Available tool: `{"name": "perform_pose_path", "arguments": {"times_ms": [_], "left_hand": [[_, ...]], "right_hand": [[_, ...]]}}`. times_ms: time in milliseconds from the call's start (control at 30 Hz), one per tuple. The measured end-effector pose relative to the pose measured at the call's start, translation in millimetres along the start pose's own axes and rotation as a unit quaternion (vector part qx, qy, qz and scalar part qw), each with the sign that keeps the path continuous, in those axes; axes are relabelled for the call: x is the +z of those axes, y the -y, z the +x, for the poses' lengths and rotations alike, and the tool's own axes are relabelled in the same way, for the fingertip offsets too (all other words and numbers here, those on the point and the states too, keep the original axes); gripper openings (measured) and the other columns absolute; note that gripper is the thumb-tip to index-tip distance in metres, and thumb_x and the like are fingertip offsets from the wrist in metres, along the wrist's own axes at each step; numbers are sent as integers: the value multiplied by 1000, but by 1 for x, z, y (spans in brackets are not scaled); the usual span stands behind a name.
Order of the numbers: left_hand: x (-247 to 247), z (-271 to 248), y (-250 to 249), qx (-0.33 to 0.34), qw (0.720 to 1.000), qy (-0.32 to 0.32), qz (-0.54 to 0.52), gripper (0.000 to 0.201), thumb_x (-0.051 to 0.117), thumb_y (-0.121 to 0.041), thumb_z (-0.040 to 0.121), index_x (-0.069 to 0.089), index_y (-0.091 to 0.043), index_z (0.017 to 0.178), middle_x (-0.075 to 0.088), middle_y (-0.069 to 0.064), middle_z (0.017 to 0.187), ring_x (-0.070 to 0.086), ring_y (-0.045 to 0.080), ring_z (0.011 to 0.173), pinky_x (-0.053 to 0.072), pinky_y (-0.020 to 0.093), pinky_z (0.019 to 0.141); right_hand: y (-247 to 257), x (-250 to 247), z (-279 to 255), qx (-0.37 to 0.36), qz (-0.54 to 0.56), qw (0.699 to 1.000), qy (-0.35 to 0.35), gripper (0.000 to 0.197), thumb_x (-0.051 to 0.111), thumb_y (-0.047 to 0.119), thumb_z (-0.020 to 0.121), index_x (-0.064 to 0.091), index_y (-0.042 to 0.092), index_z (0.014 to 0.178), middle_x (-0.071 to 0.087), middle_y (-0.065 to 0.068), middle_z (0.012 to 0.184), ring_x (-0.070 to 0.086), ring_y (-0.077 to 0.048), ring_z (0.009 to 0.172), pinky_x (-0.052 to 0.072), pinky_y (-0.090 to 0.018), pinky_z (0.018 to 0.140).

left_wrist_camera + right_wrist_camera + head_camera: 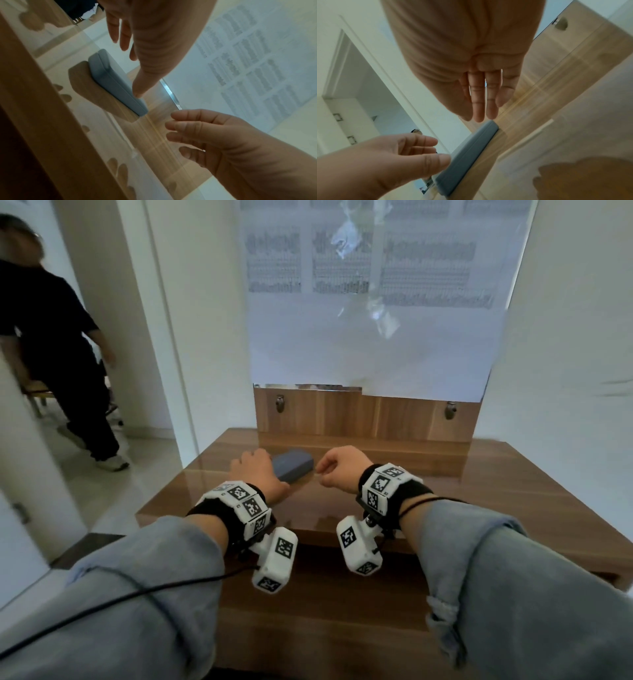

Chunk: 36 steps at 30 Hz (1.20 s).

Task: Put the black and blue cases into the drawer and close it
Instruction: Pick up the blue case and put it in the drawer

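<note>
A flat blue case [294, 469] lies on the glass-topped wooden dresser [479, 491], toward the back. My left hand [255, 463] is at its left end. In the left wrist view the thumb tip [137, 94] touches the case's [109, 78] near edge while the fingers spread loosely over it. My right hand [329, 470] hovers just right of the case and holds nothing. In the right wrist view its fingers [477, 108] point down at the case's [467, 151] end. No black case is in view. My arms hide the dresser's front, so the drawer's state cannot be told.
A wooden backboard [363, 416] with two metal clips stands behind the case, with a sheet of printed paper under plastic [370, 320] above it. A person in dark clothes [58, 354] stands in the doorway at the left. A black cable [102, 607] trails from my left sleeve.
</note>
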State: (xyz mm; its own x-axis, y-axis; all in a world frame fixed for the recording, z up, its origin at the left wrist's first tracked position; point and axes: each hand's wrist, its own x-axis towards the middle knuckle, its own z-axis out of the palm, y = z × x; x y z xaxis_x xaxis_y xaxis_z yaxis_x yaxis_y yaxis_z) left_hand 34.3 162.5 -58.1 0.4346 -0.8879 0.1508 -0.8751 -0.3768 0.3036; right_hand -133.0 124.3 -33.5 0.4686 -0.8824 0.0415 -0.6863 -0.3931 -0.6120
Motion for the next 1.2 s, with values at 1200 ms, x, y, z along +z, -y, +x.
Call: {"name": "perform_pose_path", "arguments": {"times_ms": [1200], "left_hand": [[-1,-90,-89,240,945,221,-34,60,79,-29,75,57,-14,129,64,6,124,61,23,110,49,33,92]], "right_hand": [[-44,-59,-89,46,-295,941,159,72,80,19,71,48,12,136,56,-8,134,54,-26,120,46,-36,97]]}}
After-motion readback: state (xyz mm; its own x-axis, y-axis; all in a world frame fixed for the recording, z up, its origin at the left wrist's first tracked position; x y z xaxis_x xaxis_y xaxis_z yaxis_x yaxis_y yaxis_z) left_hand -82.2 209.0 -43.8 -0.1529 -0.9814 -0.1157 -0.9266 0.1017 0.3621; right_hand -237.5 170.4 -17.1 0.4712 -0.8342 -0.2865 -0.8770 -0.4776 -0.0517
